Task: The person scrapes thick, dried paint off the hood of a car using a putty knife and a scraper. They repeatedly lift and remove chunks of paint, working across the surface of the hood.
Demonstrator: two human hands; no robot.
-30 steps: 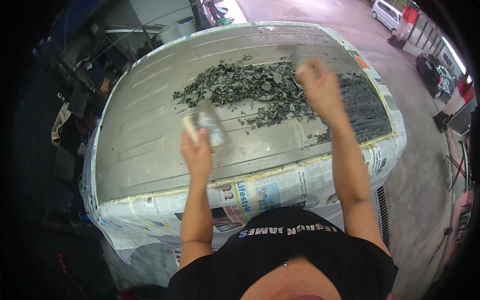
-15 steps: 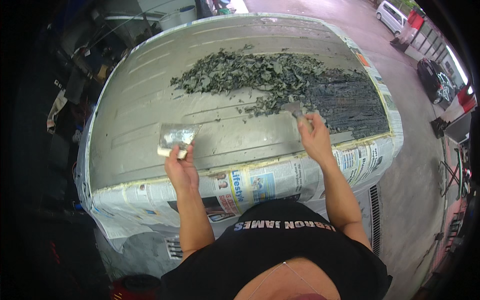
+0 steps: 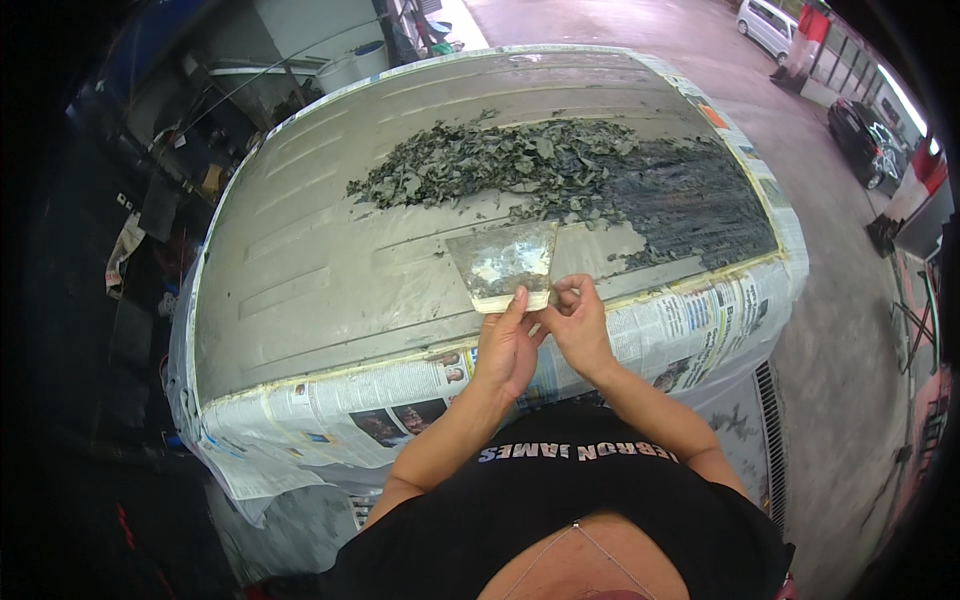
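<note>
My left hand (image 3: 508, 355) pinches the pale strip along the lower edge of a wide flat spreader (image 3: 508, 260), thumb on top. Its metal blade is smeared and points away from me over a grey car roof (image 3: 310, 310). Close against its right lower corner is my right hand (image 3: 582, 330), fingers curled in; what they hold is hidden, and the small scraper does not show. Beyond the hands lies a heap of loose, curled dark paint flakes (image 3: 490, 165). To its right a dark wrinkled patch of paint (image 3: 695, 200) still covers the roof.
Newspaper (image 3: 300, 405) is taped round the roof's edges and hangs down the near side. Dark clutter stands at the left, with a pale bucket (image 3: 370, 58) at the far left. A silver van (image 3: 768, 28) and a black car (image 3: 858, 140) are at the right.
My left hand has carried the spreader rightward to the middle. My right hand has drawn back from the flakes to meet it, and the small scraper has gone from sight.
</note>
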